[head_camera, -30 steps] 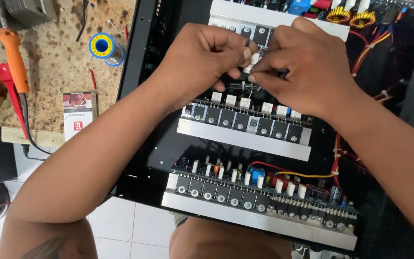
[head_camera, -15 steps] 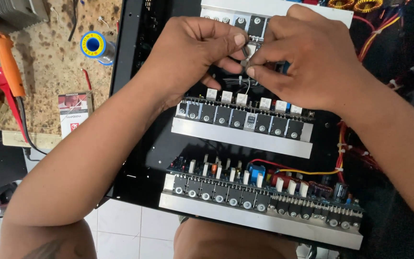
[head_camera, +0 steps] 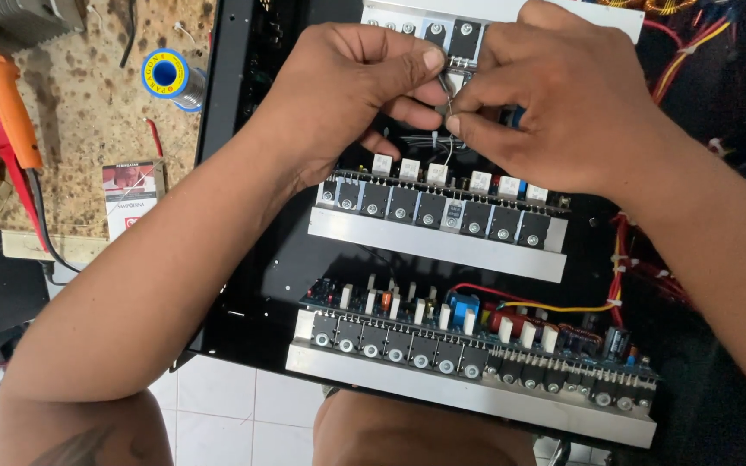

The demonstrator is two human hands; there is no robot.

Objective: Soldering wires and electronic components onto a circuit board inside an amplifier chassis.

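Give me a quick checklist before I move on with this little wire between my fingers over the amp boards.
1. Wire pinched by both hands: ok, left hand and right hand meet on it.
2. Wire's lower end seated: cannot tell, fingers hide it.
3. Middle board unobstructed: ok, its row of parts shows.
4. Near board clear of forearms: ok.
5. Solder spool within reach: ok, on the bench left of the chassis.
6. Orange-handled tool out of the way: ok, lying on the bench.

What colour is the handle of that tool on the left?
The tool handle is bright orange, seen best in the head view.
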